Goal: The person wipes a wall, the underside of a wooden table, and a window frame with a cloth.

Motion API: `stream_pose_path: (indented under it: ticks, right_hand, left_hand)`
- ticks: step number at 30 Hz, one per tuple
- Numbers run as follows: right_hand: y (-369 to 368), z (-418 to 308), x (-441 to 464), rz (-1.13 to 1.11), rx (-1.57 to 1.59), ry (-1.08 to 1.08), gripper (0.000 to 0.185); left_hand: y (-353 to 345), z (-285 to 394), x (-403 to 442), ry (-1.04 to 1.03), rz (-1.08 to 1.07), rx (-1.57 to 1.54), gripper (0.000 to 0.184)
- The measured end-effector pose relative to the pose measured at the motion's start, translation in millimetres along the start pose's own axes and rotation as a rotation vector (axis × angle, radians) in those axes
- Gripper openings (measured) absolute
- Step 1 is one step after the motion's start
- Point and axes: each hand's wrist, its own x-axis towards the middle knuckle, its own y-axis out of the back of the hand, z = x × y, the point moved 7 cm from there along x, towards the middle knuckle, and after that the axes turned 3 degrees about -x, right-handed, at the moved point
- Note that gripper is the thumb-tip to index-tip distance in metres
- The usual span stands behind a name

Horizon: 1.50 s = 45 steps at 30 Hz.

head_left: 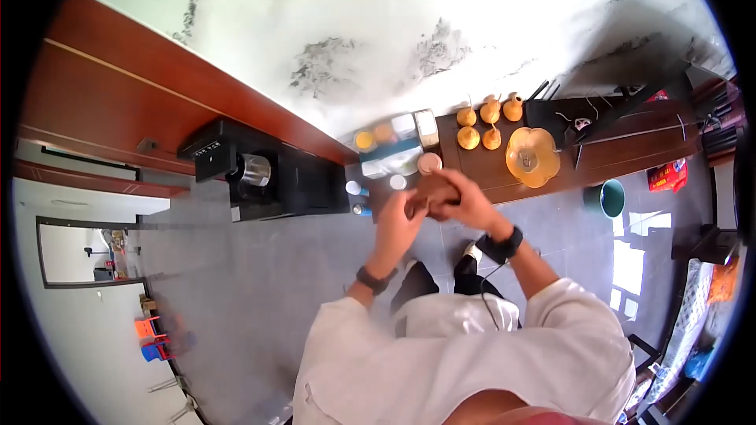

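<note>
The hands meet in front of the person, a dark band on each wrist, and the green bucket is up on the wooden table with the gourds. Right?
The bucket is misplaced: the head view shows it on the floor, beyond the table's edge.

**Brown object [435, 188] held between both hands**

From my remote view, the brown object looks dark, reddish and rounded in places. Fingers cover part of it, and blur hides its exact form and tilt from me. I see it between the left hand [398, 224] and right hand [471, 205], near the wooden tabletop's [504, 186] near edge.
</note>
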Motion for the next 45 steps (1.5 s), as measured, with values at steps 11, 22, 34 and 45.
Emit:
stream_pose_path:
  ticks: [11, 22, 34, 45]
  right_hand:
    - [-18.7, -218.0, 110.7, 0.341, -0.621, 0.719, 0.075]
    - [-15.8, -311.9, 261.4, 0.605, -0.621, 1.005, 0.057]
    - [-44.8, -267.8, 343.8, 0.541, -0.86, 0.988, 0.061]
    - [13.6, -363.2, 320.9, 0.628, -0.826, 1.192, 0.037]
  left_hand:
    - [156.4, 142.6, 129.5, -0.44, 0.152, 0.011, 0.058]
    - [253.3, 172.0, 280.2, -0.792, 0.451, 0.123, 0.046]
    - [263.7, 87.0, 325.7, -0.667, 0.613, 0.131, 0.035]
    - [251.2, 208.1, 350.1, -0.72, 0.755, 0.118, 0.037]
